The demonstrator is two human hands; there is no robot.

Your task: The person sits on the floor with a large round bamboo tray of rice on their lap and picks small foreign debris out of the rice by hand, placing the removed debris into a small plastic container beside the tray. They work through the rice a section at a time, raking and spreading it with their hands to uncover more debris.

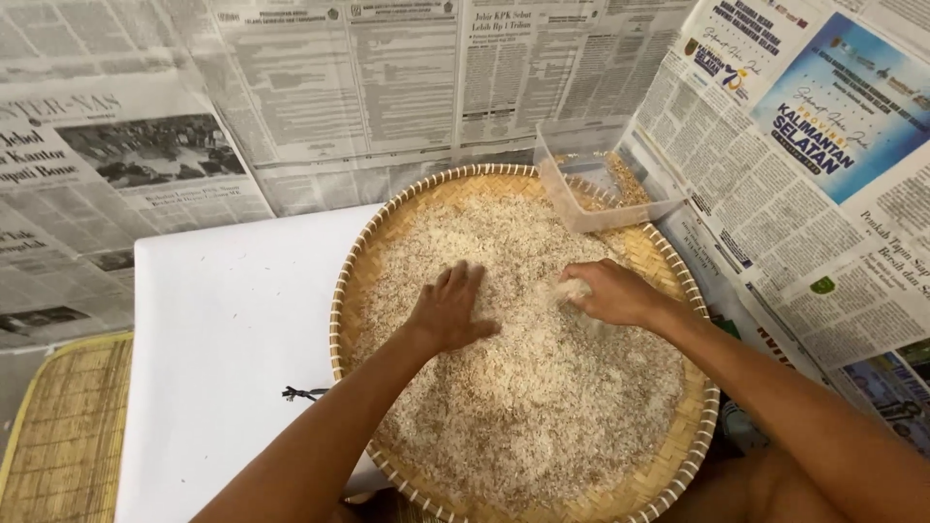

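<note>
A round woven bamboo tray lies in front of me, covered with a layer of pale unhusked rice grains. My left hand rests flat on the grains near the tray's middle, fingers spread. To its right, my right hand is curled with a small clump of rice pinched in its fingers. A clear plastic container sits tilted on the tray's far right rim, with some grains inside.
A white sheet lies under the tray's left side, with a small black string on it. Newspapers cover the floor all around. A woven mat shows at the lower left.
</note>
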